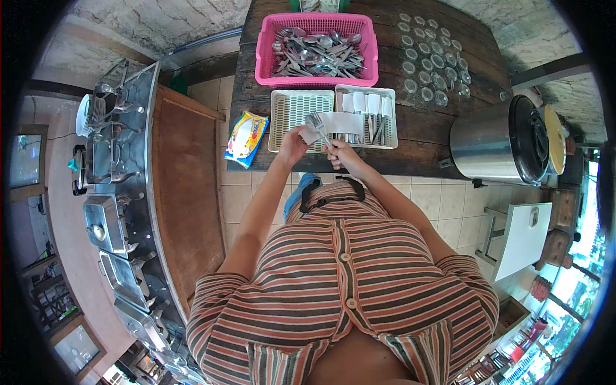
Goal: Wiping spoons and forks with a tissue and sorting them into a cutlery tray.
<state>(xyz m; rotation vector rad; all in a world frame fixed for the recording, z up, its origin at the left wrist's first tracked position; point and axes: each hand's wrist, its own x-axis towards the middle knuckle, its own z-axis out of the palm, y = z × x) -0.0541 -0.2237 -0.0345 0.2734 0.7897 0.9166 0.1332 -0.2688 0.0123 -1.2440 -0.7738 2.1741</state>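
My left hand (292, 146) pinches a white paper napkin (309, 136) at the front of a cream plastic basket (275, 103). My right hand (345, 157) grips the handles of metal cutlery, with a fork (315, 122) among them, tines pointing away from me. The fork lies over the napkin. Beside it, a second cream basket (395, 115) holds cutlery with napkin-wrapped ends (373, 103). Another white napkin (344, 122) stretches across that basket's left part. Behind both stands a pink plastic basket (260, 57) heaped with loose spoons, forks and knives (317, 55).
A colourful plastic packet (247, 138) lies at the left on the dark wooden table (418, 156). Several glasses (435, 62) stand at the back right, with a large metal pot (483, 142) with a black lid nearer. Left is a counter with chafing dishes (108, 224).
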